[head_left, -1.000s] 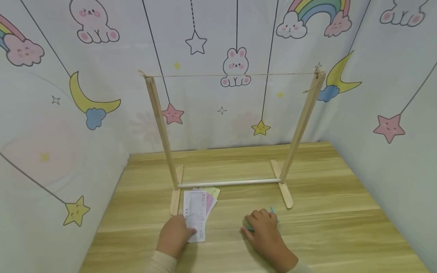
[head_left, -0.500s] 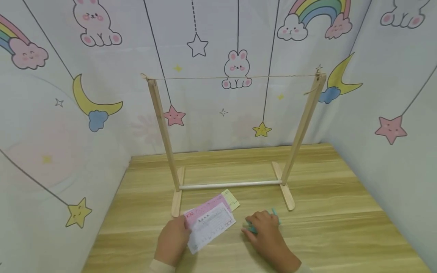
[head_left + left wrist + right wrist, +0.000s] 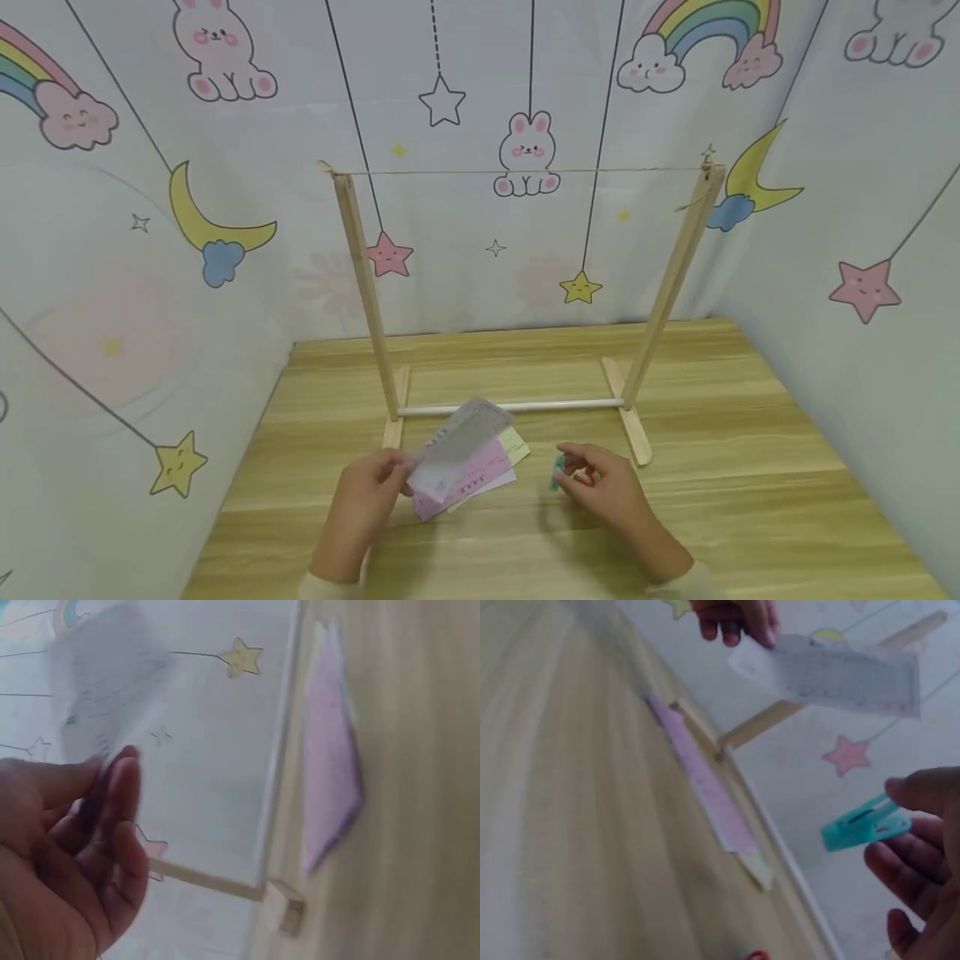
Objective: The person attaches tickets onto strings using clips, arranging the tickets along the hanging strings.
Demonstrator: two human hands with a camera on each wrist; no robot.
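My left hand (image 3: 363,500) pinches one end of a white printed paper slip (image 3: 463,446), which is raised and tilted over the other slips. Beneath it a pink slip (image 3: 483,468) lies on the table, with a yellow-green slip (image 3: 516,446) and a white edge showing around it. To the right, my right hand (image 3: 611,483) holds a teal clothespin (image 3: 862,823) between thumb and fingers. In the right wrist view the clothespin's handle ends lie at the fingertips and its nose points away from the hand. Something small and red (image 3: 587,477) shows by the right palm, mostly hidden.
Behind the slips stands a wooden rack, its left post (image 3: 367,292) and right post (image 3: 671,292) joined by a thin string (image 3: 465,172) on top and a white rod (image 3: 562,406) below. A cartoon-printed curtain (image 3: 465,292) surrounds the wood-grain table (image 3: 712,533).
The fanned slips were turned rightward, then the left hand lifted the top white slip off the pink one. The right hand has come up from the table with the teal clothespin.
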